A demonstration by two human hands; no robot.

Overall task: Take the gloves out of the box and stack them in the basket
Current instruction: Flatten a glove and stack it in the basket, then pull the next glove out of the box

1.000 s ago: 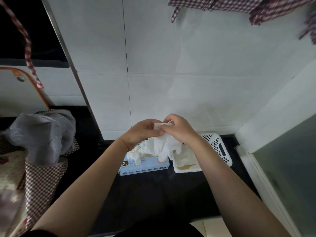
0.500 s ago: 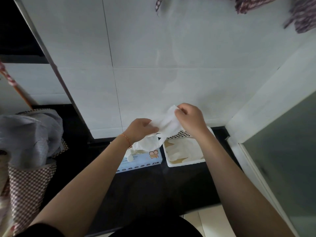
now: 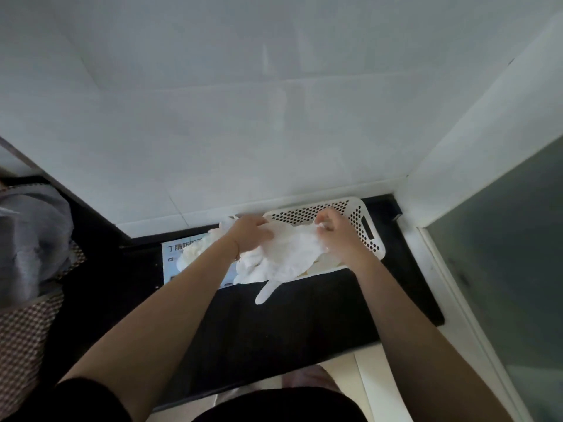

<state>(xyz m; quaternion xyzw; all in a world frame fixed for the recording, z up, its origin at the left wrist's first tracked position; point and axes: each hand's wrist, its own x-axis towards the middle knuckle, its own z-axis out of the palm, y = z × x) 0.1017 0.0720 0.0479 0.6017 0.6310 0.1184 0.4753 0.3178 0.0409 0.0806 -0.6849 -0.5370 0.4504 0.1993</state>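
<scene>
Both hands have dropped from chest height to just over the basket (image 3: pixel 370 236), the left hand (image 3: pixel 248 234) and the right hand (image 3: pixel 336 231) each pinching an edge of a thin, crinkled white glove (image 3: pixel 289 254) stretched flat between them, one limp finger hanging past the basket's front rim onto the black counter (image 3: pixel 304 324). Perforated white plastic with a slot handle, the basket sits against the tiled wall (image 3: pixel 274 132), touching the pale blue cardboard box (image 3: pixel 172 261), whose opening spills more white gloves. A checked bag (image 3: pixel 21 339) under grey plastic stands far left.
</scene>
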